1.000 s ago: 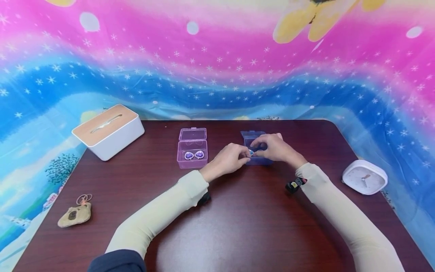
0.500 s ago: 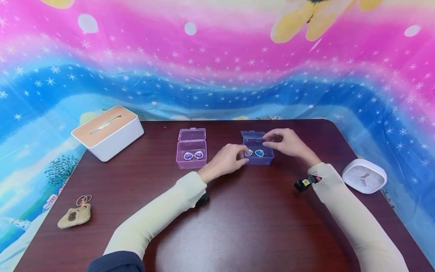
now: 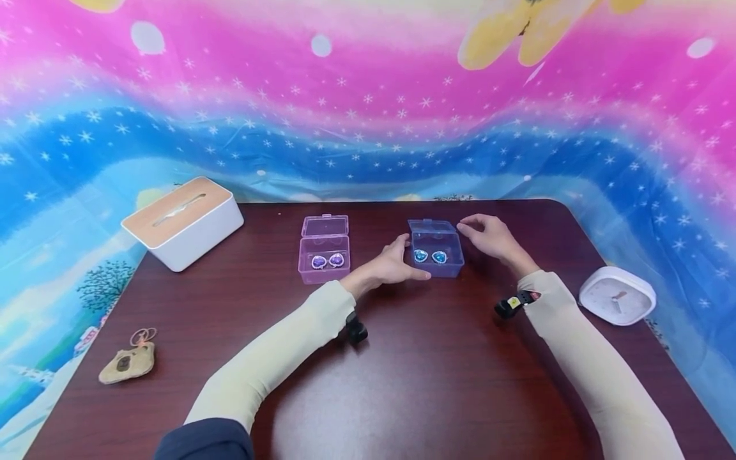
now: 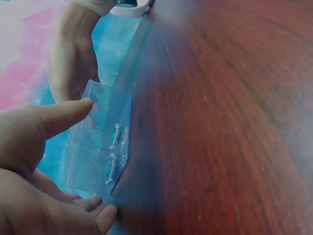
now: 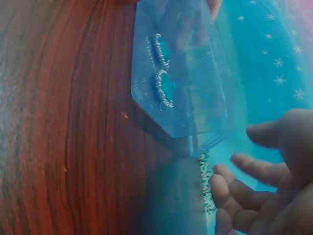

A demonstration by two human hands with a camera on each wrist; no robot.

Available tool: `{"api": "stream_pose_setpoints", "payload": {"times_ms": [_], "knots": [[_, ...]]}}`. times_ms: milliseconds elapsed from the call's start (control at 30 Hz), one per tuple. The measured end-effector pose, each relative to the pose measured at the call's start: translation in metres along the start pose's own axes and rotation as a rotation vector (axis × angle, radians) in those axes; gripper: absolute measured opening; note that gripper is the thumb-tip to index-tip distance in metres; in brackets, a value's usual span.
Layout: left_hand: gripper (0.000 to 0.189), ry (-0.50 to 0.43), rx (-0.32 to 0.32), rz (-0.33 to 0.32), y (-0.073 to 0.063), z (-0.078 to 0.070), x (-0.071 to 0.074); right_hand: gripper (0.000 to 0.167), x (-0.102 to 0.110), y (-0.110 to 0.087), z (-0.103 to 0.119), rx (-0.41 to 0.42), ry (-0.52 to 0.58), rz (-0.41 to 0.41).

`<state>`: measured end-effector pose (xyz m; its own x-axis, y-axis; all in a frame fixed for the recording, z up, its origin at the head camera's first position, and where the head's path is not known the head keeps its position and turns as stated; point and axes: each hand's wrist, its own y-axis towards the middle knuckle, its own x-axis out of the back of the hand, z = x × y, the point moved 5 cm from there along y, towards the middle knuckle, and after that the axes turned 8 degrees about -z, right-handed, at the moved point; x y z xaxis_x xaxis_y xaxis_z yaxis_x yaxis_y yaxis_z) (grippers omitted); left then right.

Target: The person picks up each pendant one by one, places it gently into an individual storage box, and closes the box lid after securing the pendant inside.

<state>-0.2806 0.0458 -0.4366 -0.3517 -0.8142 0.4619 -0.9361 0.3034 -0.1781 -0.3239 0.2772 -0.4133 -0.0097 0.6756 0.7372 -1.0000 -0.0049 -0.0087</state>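
Note:
A clear blue plastic box (image 3: 438, 271) stands on the table with its lid (image 3: 432, 226) raised at the back. Two blue-stone earrings (image 3: 439, 257) with beaded silvery edges lie inside. My left hand (image 3: 392, 263) is at the box's left side, thumb stretched along the front and fingers spread behind; contact is hard to judge. In the left wrist view, the thumb and fingers (image 4: 104, 219) hold nothing between them. My right hand (image 3: 489, 236) hovers at the back right corner near the lid. The right wrist view shows its loosely bent fingers (image 5: 252, 196) apart from the box, holding nothing.
Left of the blue box stands a pink box (image 3: 323, 276), lid raised, with two purple-stone earrings (image 3: 336, 260) inside. A tissue box (image 3: 198, 236) is at the back left, a plush keychain (image 3: 129, 364) at front left. A white clock (image 3: 618, 297) stands at the right edge.
My right hand has drawn back from inside the blue box to its right rear corner. My left hand has left the earring inside and spread open along the box's left side.

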Motion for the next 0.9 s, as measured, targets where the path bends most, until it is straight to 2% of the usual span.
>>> {"api": "stream_pose_setpoints", "payload": {"times_ms": [100, 167, 300, 433, 667, 767, 900], "knots": [[0.112, -0.002, -0.001, 0.012, 0.003, 0.002, 0.0, 0.054, -0.009, 0.004, -0.004, -0.086, 0.051, 0.074], [0.107, -0.042, -0.01, 0.028, 0.005, 0.001, 0.001, 0.055, -0.014, 0.006, -0.006, -0.126, 0.086, 0.114], [0.093, -0.138, -0.029, 0.052, 0.01, 0.002, 0.002, 0.056, -0.018, 0.008, -0.011, -0.166, 0.12, 0.182], [0.09, -0.143, -0.041, 0.068, 0.013, 0.003, 0.003, 0.055, -0.018, 0.011, -0.015, -0.174, 0.142, 0.231], [0.095, -0.087, -0.037, 0.06, 0.012, 0.005, 0.003, 0.052, -0.014, 0.014, -0.016, -0.175, 0.234, 0.238], [0.1, -0.054, -0.032, 0.058, 0.011, 0.006, 0.002, 0.051, -0.014, 0.013, -0.015, -0.156, 0.232, 0.219], [0.1, -0.056, -0.053, 0.058, 0.011, 0.006, 0.002, 0.049, -0.013, 0.01, -0.013, -0.128, 0.235, 0.173]]}}
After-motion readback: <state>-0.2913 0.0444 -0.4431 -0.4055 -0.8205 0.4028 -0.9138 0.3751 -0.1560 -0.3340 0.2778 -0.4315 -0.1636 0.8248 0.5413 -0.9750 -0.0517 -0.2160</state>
